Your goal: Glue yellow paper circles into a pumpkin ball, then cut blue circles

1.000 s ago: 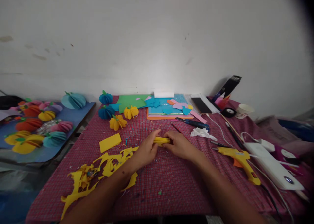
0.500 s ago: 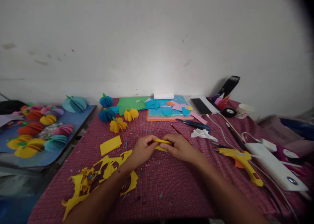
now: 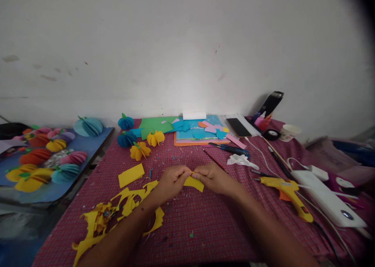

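Between my two hands is a piece of yellow craft foam or felt (image 3: pixel 194 184), its upper edge pinched by thumbs and fingers and its lower part hanging below. My left hand (image 3: pixel 172 181) grips it from the left, closed. Close beside, my right hand (image 3: pixel 215 178) pinches it from the right, also closed. A flat yellow rectangle (image 3: pixel 131 175) lies on the cloth left of my left hand. Cut yellow scraps (image 3: pixel 129 204) spread under and around my left forearm.
Small yellow (image 3: pixel 140 151) and blue pumpkin shapes (image 3: pixel 127 138) stand at the back left. Coloured sheets (image 3: pixel 202 134), a phone (image 3: pixel 238 127) and a blue-handled tool (image 3: pixel 231 148) lie behind my hands. On the right are a yellow glue gun (image 3: pixel 288 193) and a white power strip (image 3: pixel 326 198).
My hands have come closer together on the yellow piece. It has turned, so more of its flat face now shows below my fingers.
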Motion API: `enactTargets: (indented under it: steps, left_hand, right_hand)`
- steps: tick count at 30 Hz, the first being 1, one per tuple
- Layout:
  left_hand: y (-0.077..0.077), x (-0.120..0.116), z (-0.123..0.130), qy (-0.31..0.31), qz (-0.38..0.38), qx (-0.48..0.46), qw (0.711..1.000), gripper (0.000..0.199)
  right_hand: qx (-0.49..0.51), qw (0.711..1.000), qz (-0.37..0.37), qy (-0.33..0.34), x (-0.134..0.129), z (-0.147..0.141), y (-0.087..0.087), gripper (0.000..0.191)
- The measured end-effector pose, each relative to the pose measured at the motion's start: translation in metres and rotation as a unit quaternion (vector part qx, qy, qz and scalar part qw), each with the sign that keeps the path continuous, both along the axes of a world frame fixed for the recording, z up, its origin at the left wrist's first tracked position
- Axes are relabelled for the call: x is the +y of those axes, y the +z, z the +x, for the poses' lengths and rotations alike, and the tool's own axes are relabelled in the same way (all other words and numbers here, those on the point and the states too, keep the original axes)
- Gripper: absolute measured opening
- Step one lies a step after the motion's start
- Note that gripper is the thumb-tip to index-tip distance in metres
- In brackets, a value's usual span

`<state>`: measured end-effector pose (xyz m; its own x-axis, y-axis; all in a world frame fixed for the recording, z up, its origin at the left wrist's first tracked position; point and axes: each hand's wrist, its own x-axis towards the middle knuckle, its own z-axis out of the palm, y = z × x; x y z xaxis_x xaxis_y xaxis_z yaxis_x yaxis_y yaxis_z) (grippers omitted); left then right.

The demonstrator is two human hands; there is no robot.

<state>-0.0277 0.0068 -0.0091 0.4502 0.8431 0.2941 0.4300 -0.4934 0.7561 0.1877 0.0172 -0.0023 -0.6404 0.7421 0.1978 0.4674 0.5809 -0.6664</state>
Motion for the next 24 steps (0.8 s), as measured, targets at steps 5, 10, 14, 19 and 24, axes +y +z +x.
enactTargets:
  steps: [5,10,14,19,24]
  left_hand:
    - [0.004,0.002,-0.002,0.033,0.013,-0.013,0.999,0.024]
    - [0.002,0.007,-0.005,0.035,0.011,-0.001,0.999,0.023]
    - [-0.003,0.009,-0.006,0.037,0.031,0.007,0.999,0.018]
    - [-0.008,0.01,-0.006,0.051,0.042,0.016,0.998,0.019]
    - [-0.012,0.011,-0.005,0.034,0.038,0.028,0.998,0.022]
  right_hand:
    - [0.046,0.998,-0.04,-0.004,-0.002,-0.002,0.006,0.033]
    - [0.007,1.0,0.007,-0.027,0.001,0.003,0.005,0.032]
    - [-0.05,0.994,0.088,-0.041,0.003,0.005,0.004,0.029]
    - [-0.081,0.992,0.084,-0.052,0.001,0.004,0.007,0.025]
    - [-0.087,0.991,0.078,-0.06,0.002,0.002,0.003,0.022]
